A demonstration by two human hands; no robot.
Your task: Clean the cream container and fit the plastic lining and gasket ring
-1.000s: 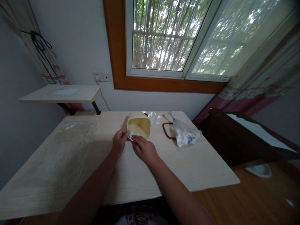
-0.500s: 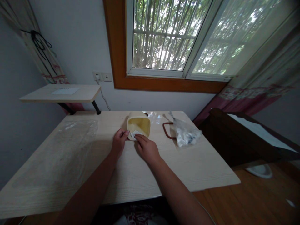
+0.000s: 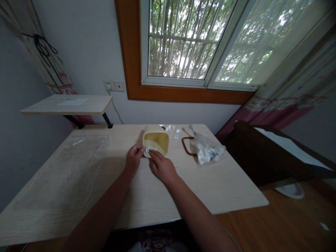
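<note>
Tabletop (image 3: 228, 187): red loop (image 3: 188, 138) between container (image 3: 160, 140) and bag (image 3: 208, 150)

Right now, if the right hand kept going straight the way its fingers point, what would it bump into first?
The right hand would likely first meet the white wad it seems to touch; just beyond lies the yellow container, though one view leaves depth unclear.

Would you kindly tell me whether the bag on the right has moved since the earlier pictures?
No: the bag lies in the same place, with no visible shift against the table.
</note>
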